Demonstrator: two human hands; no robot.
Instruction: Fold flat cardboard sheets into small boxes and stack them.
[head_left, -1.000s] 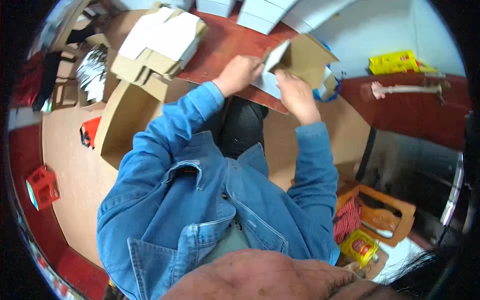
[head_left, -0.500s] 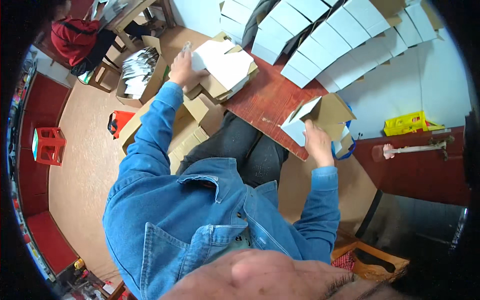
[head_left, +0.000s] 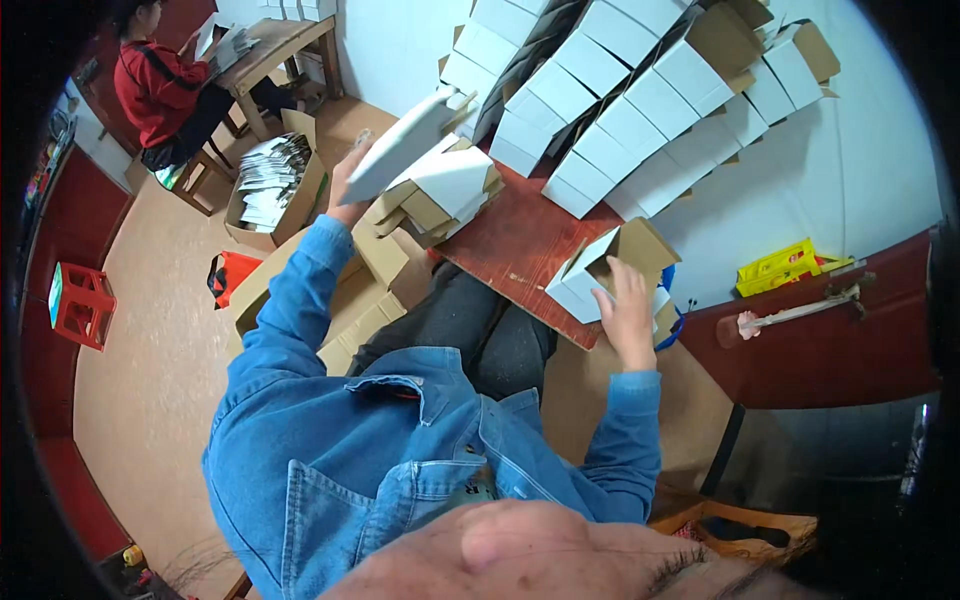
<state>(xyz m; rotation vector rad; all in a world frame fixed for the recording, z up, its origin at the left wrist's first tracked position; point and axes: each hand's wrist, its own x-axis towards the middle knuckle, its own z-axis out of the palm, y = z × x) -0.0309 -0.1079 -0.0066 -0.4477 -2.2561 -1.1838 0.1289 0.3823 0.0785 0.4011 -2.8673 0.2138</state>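
Observation:
My left hand (head_left: 345, 190) is stretched out to the left and grips a flat white cardboard blank (head_left: 405, 143), lifted above a stack of flat blanks (head_left: 445, 195) on the red-brown table (head_left: 510, 255). My right hand (head_left: 628, 312) rests on a small folded box (head_left: 610, 268), white outside and brown inside, standing open near the table's front edge. My blue denim sleeves and jacket fill the lower middle.
Rows of assembled white boxes (head_left: 640, 90) are stacked along the white wall at the back. Brown cartons (head_left: 270, 190) with packed items stand on the floor at left. Another person in red (head_left: 160, 85) sits at a far table. A red crate (head_left: 80, 303) stands on the floor.
My left hand moved from the folded box out to the stack and has lifted a flat white blank off it. My right hand stays on the folded box.

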